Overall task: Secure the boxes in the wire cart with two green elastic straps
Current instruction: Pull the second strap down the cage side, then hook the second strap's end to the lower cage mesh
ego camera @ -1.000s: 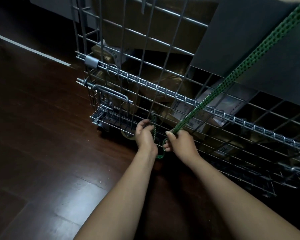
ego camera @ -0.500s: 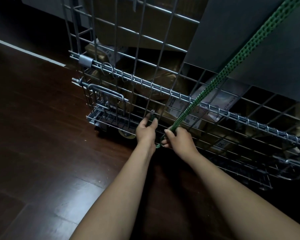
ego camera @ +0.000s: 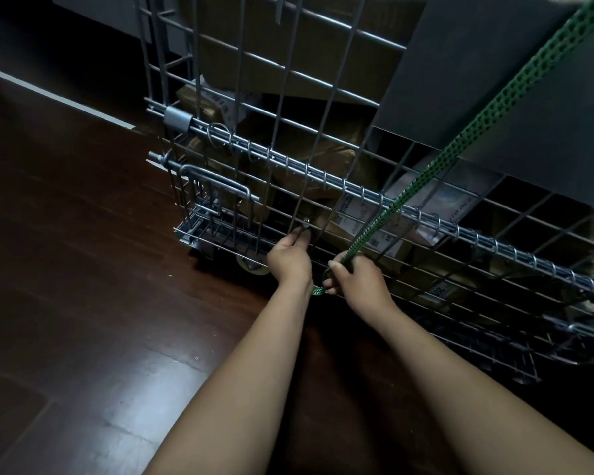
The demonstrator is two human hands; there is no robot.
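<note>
Tension is the worry: the green strap (ego camera: 460,138) runs taut down into the gripping right hand (ego camera: 355,277), the left hand (ego camera: 290,258) pinches its end at a low wire of the cart (ego camera: 357,190) holding the boxes (ego camera: 323,166), and any slip could whip it back.

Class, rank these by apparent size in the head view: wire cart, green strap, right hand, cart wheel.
1. Wire cart
2. Green strap
3. Right hand, though nearness to the camera enlarges it
4. Cart wheel, only partly visible
</note>
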